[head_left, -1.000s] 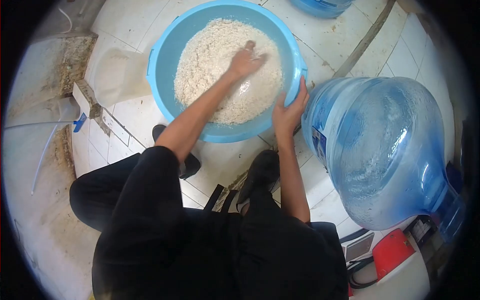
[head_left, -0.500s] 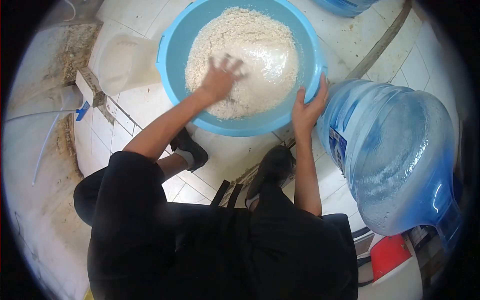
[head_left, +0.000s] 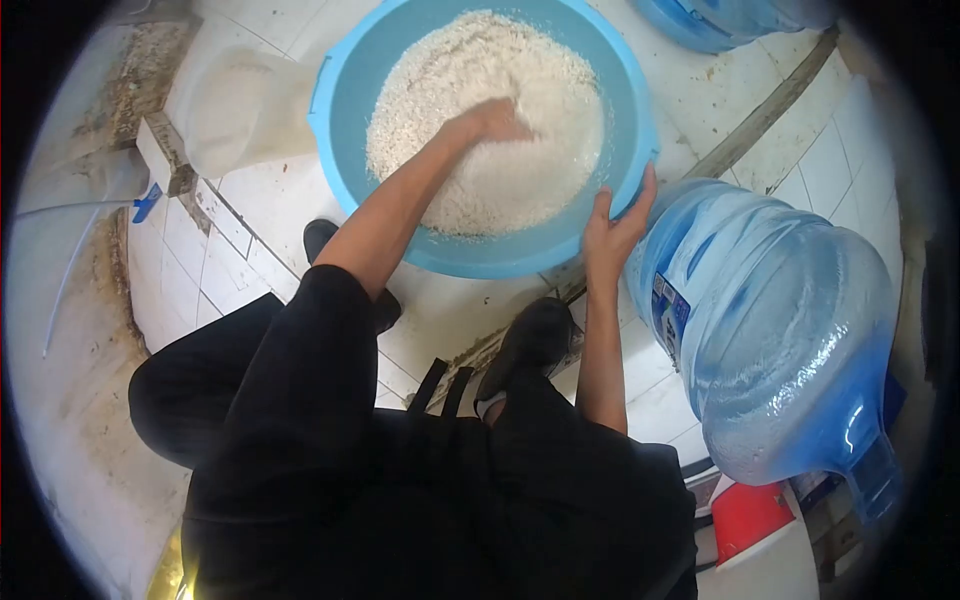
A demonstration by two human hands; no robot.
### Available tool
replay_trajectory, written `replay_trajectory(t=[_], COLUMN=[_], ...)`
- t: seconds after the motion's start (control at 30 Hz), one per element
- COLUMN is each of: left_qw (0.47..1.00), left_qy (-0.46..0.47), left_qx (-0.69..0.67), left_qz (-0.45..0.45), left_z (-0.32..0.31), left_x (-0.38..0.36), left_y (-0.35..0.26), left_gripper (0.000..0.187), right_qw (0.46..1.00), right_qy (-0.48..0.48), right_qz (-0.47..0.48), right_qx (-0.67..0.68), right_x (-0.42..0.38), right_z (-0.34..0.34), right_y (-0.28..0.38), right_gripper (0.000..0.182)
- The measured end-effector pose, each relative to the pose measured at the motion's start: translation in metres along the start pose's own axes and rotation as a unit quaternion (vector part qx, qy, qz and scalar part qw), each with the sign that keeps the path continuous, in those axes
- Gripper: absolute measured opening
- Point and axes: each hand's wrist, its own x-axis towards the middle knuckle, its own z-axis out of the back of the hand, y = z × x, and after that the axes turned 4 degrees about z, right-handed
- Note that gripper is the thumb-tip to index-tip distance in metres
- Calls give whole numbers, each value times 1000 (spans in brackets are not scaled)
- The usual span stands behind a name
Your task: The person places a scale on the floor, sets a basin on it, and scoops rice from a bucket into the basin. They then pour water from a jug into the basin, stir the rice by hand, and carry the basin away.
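left hand (head_left: 487, 122) in rice (head_left: 520, 170); right hand (head_left: 612, 232) grips basin (head_left: 345, 150).

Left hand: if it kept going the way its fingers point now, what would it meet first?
The left hand points up and right, its fingers already in the white grains. Going on, it would likely meet more grains first, then the far wall of the blue basin; depth is unclear.

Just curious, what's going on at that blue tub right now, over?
Left hand in wet rice. Right hand gripping basin rim. Water jug lying beside right hand.
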Motion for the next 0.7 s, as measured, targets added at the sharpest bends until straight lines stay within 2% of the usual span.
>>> replay_trajectory(t=[0.07, 0.1, 0.17, 0.2, 0.23, 0.27, 0.3, 0.37, 0.4, 0.43, 0.47, 0.5, 0.57, 0.63, 0.7], left_qw=[996, 996, 950, 948, 924, 867, 865, 903, 903, 929, 920, 920, 942, 983, 999], left_qy=[78, 71, 39, 37, -150, -331, -331, -405, -404, -368, -317, -314, -137, -85, 1], left_qx=[44, 48, 287, 293, 311, 315, 316, 144, 141, -46, -230, -233, -296, -152, -42], left_qz=[-14, -14, -118, -122, -164, -201, -205, -22, -24, -9, 9, 14, 82, 64, 19], left_z=[10, 18, 36, 42, 49, 56, 63, 74, 75, 79, 81, 83, 78, 59, 46], left_x=[-28, -46, -72, -71, -71, -69, -61, -39, -32, -24, -16, -9, 6, 18, 7], left_y=[-18, -29, -41, -30, -14, 0, 9, 17, 10, -4, -18, -33, -59, -75, -84], left_gripper=[57, 57, 59, 59, 65, 72, 72, 88, 88, 92, 95, 95, 107, 108, 99], right_qw=[1000, 1000, 1000, 1000, 1000, 1000, 1000, 1000, 1000, 999, 999, 998, 999, 998, 997], right_qy=[-4, -7, -10, -17, -15, -12, -16, -14, -15, -17, -18, -14, -11, -2, 0], right_qz=[2, 8, -6, -5, -13, -21, -21, -19, -19, -32, -45, -49, -44, -55, -59], right_qx=[2, 6, -21, -19, -7, 5, 5, 17, 14, 19, 25, 23, 29, 40, 57], right_x=[4, 5, 4, 5, 4, 2, 1, 3, 2, 2, 3, 6, 6, 5, 8], right_z=[-1, -1, 0, 0, 0, -1, -1, -2, -3, -4, -4, -4, -3, -2, 0], right_y=[-1, 2, 5, 4, 1, -1, -2, -3, -1, 1, 3, 4, 9, 9, 9], right_gripper=[62, 62, 62, 62, 62, 62, 62, 62, 62, 62, 62, 62, 60, 60, 60])
